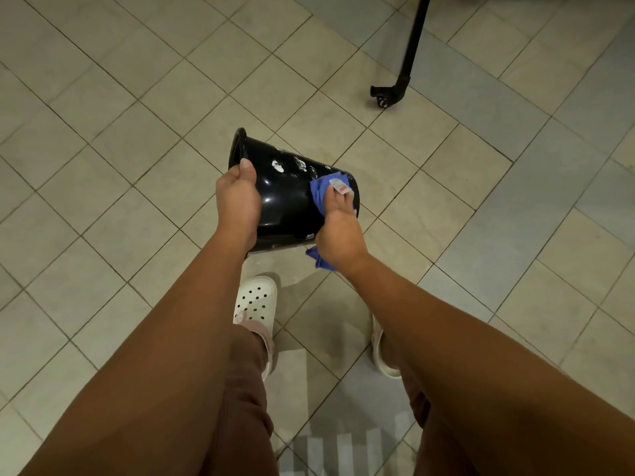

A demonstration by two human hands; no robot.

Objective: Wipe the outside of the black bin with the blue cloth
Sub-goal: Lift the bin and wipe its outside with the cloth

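The black bin [285,197] is held on its side above the tiled floor, its open mouth pointing up-left and its base to the right. White scuffs mark its upper wall. My left hand [237,197] grips the bin near the rim, thumb on the outer wall. My right hand [338,228] holds the blue cloth [319,194] and presses it against the bin's outer wall near the base. A white tag shows on the cloth by my fingertips, and a tail of cloth hangs below my wrist.
Beige floor tiles [120,166] spread all around. A black chair leg with a caster [388,94] stands at the upper right. My feet in white clogs [256,304] are directly below the bin.
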